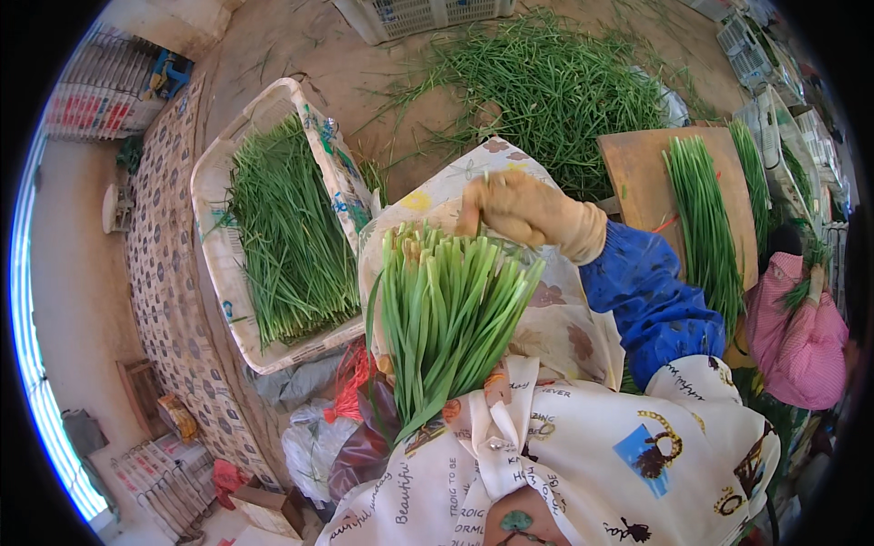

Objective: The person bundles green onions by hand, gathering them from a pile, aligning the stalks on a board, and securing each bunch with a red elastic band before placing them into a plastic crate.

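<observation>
A thick bunch of green garlic chives (454, 321) lies over my lap, its pale cut ends towards the far side and its leaves towards my chest. My left hand (384, 364) is almost hidden behind the bunch, at its left edge, and supports it; a dark red sleeve shows below. Just beyond the cut ends is my right hand (515, 208), in a tan glove with a blue sleeve. Its fingers are curled and blurred; whether they pinch a stalk is unclear. A flower-patterned apron (546, 327) covers my lap.
At left stands a white plastic crate (205, 205) of chives. Beyond my lap, loose chives (546, 89) are heaped on the floor. A brown board (631, 177) at right bears neat bunches. Farther right sits a person in pink (795, 334) holding greens. Plastic bags (314, 443) lie lower left.
</observation>
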The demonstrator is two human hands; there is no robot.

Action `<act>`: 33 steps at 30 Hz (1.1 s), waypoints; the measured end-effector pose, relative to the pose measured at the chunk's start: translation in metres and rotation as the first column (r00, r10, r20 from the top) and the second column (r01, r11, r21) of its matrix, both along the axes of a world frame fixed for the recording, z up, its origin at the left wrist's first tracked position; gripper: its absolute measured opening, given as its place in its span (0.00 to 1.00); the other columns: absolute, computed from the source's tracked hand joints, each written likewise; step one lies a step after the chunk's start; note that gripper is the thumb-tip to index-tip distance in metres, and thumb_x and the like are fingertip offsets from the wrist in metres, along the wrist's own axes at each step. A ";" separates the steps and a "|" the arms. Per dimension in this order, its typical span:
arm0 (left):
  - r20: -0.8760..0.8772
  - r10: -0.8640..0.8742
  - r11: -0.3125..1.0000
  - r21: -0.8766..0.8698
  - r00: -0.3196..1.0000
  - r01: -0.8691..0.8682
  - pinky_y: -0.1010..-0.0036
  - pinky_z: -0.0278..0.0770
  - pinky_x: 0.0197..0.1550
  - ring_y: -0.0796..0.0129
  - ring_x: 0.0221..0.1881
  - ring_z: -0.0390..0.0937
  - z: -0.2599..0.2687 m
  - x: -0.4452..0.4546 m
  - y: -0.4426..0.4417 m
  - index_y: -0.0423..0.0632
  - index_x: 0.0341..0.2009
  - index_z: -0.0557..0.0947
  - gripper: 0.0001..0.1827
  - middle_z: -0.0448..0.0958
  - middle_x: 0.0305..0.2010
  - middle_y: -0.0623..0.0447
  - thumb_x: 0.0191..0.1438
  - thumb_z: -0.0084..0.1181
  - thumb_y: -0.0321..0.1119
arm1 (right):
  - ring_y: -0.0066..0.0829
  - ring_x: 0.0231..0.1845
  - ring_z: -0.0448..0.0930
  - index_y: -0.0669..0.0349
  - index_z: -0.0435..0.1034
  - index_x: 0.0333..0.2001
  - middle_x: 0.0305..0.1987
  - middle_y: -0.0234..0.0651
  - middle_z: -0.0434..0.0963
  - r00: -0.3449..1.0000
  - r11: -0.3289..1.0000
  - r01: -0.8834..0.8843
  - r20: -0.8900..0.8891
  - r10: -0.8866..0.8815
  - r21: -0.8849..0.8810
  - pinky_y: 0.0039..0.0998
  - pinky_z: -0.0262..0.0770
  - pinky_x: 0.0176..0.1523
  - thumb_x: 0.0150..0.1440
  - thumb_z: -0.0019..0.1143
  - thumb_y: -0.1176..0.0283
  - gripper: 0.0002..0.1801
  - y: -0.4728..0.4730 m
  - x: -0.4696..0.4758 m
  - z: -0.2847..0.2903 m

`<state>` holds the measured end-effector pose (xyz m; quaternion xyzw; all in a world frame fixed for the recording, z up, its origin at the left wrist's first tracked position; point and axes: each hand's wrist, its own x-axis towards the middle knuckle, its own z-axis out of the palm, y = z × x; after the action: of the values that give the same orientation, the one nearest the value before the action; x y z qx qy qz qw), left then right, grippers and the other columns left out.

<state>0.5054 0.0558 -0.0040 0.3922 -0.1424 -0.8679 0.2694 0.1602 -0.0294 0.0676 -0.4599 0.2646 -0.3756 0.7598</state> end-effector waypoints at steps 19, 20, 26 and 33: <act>-0.179 -0.020 0.996 -0.085 0.984 0.005 0.71 0.63 0.51 0.66 0.45 0.67 0.014 -0.034 -0.019 0.46 0.59 0.59 0.43 0.68 0.47 0.50 0.40 0.64 0.45 | 0.31 0.50 0.72 0.66 0.61 0.53 0.51 0.41 0.71 0.731 0.713 0.264 0.348 -0.587 0.650 0.32 0.62 0.59 0.58 0.42 0.58 0.26 -0.024 0.058 -0.072; -0.196 -0.025 0.996 -0.091 0.980 0.007 0.71 0.63 0.51 0.66 0.45 0.67 0.015 -0.036 -0.020 0.46 0.59 0.59 0.43 0.68 0.47 0.50 0.40 0.64 0.45 | 0.32 0.51 0.72 0.66 0.61 0.53 0.51 0.42 0.70 0.769 0.773 0.439 0.254 -0.587 0.458 0.32 0.63 0.58 0.58 0.44 0.60 0.25 -0.024 0.037 -0.061; -0.251 -0.018 0.996 -0.087 0.968 -0.004 0.71 0.63 0.52 0.66 0.46 0.67 0.006 -0.043 -0.022 0.45 0.58 0.60 0.43 0.68 0.48 0.50 0.39 0.65 0.44 | 0.32 0.62 0.61 0.56 0.61 0.53 0.58 0.34 0.64 0.731 0.627 -0.269 -0.579 -0.361 -0.731 0.37 0.51 0.64 0.52 0.50 0.66 0.24 0.019 0.057 0.033; -0.236 -0.049 0.992 -0.127 0.970 0.019 0.71 0.62 0.53 0.65 0.47 0.67 0.019 -0.048 -0.018 0.45 0.58 0.60 0.44 0.68 0.49 0.50 0.38 0.65 0.44 | 0.23 0.59 0.65 0.50 0.65 0.33 0.51 0.23 0.69 0.779 0.325 -0.547 -0.611 -0.140 -0.771 0.44 0.47 0.65 0.39 0.55 0.74 0.15 0.029 0.106 0.022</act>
<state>0.4573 0.0376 0.0146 0.2650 -0.1692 -0.9028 0.2935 0.2661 -0.0003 0.0893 -0.9265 0.1564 -0.1910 0.2840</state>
